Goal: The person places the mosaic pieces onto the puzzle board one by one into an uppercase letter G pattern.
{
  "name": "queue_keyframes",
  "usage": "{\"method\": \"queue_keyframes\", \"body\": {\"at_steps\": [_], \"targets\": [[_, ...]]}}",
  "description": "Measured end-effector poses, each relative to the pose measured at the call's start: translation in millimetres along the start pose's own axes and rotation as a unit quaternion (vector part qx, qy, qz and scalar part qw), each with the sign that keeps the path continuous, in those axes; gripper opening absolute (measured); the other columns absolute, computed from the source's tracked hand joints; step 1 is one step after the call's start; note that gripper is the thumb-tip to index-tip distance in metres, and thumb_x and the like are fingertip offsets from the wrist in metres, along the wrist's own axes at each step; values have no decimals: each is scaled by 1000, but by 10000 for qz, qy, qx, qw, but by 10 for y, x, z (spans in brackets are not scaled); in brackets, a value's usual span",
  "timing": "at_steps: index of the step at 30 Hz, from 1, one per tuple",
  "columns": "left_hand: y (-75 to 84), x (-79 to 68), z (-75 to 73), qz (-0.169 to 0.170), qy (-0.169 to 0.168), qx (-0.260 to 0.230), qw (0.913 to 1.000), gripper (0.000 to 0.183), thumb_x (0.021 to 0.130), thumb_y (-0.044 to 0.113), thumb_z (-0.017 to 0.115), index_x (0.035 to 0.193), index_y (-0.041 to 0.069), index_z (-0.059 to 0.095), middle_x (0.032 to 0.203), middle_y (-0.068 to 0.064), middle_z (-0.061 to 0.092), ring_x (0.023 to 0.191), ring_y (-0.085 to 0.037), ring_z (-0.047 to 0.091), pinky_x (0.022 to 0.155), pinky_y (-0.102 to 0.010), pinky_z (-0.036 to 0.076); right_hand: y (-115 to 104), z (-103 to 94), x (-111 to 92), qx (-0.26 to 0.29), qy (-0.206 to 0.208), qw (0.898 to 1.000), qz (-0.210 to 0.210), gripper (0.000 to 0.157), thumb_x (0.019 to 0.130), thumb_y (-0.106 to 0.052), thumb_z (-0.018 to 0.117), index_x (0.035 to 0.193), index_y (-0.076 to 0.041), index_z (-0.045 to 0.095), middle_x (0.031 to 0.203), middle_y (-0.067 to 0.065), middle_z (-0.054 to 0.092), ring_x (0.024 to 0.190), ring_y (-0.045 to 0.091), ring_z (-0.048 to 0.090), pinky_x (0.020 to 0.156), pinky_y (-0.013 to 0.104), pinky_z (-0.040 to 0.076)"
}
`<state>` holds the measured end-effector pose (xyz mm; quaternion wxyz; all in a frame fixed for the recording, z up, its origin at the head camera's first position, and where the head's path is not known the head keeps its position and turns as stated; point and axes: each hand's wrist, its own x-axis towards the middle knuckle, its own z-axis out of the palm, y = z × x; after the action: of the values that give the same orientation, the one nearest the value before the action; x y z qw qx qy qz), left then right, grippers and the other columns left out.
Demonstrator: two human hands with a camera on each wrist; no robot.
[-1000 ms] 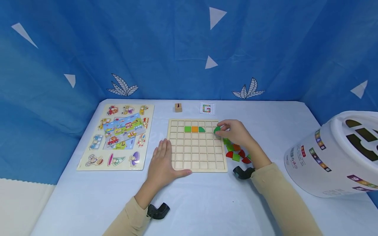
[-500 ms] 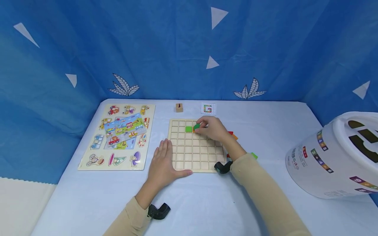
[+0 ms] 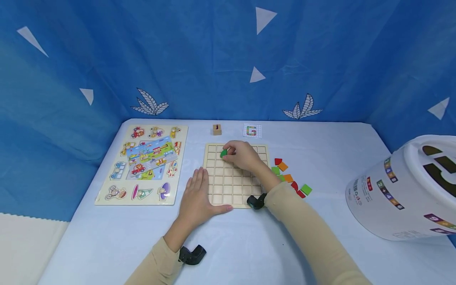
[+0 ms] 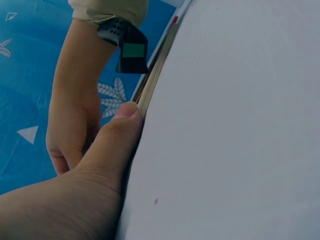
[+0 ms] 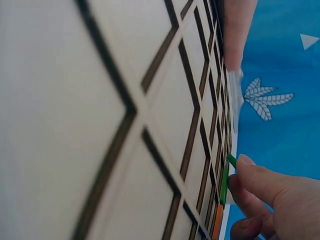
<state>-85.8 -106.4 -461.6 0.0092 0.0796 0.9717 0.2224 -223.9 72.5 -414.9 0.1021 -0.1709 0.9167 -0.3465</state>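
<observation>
In the head view, the right hand (image 3: pixel 242 154) pinched a dark green, round-edged flat piece (image 3: pixel 223 153) between thumb and fingers, over the far left part of a square, pale wooden grid board (image 3: pixel 219 190). The left hand (image 3: pixel 196 198) lay with fingers straight along the board's left edge and thumb along its near edge, gripping nothing; that brace seemed worth keeping, so the board would not slide on the white-covered worktop (image 3: pixel 249 245). Loose red, orange and light green flat pieces (image 3: pixel 287 178) lay right of the board; a small white card with a coloured G (image 3: pixel 252 130) lay beyond it. The left wrist view showed the thumb against the board's edge. In the right wrist view, the held piece was tilted, near a seated light green piece (image 5: pixel 224 186) and an orange one (image 5: pixel 218 221); whether it touched the board could not be told. Good seating probably called for levelling it, turning its curve the right way and pressing it inside one cell's ridges.
</observation>
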Motion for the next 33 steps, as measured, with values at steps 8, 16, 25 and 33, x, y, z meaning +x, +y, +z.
{"method": "queue_keyframes", "body": {"at_steps": [8, 16, 25, 33], "targets": [[3, -6, 0, 75, 106, -41, 9999, 142, 61, 87, 66, 157, -4, 15, 166, -20, 11, 156, -33, 7, 125, -51, 15, -67, 93, 41, -292, -53, 9996, -34, 28, 90, -29, 74, 116, -19, 68, 94, -5, 65, 81, 13, 59, 74, 30, 50], [-3, -2, 5, 45, 36, -26, 10000, 143, 60, 89, 64, 157, -2, 13, 167, -19, 10, 156, -32, 5, 126, -50, 13, -89, 100, 25, -620, 3, 9981, -36, 24, 91, -25, 73, 115, -18, 72, 100, -2, 63, 89, 14, 58, 78, 31, 51], [-9, -5, 9, 0, 2, -54, 10000, 143, 60, 91, 63, 157, -1, 13, 167, -18, 8, 156, -32, 4, 126, -50, 13, -92, 72, 4, -868, -182, 9961, 45, 31, 94, -28, 69, 123, -20, 72, 111, 0, 65, 98, 16, 63, 83, 34, 55], [-2, -2, 6, -28, -4, -64, 10000, 144, 59, 90, 64, 158, -1, 12, 167, -18, 8, 156, -31, 3, 126, -49, 12, -43, -119, -122, -679, -161, 9975, -150, 36, 93, -28, 70, 128, -19, 68, 101, -1, 63, 83, 17, 56, 69, 31, 48]]}}
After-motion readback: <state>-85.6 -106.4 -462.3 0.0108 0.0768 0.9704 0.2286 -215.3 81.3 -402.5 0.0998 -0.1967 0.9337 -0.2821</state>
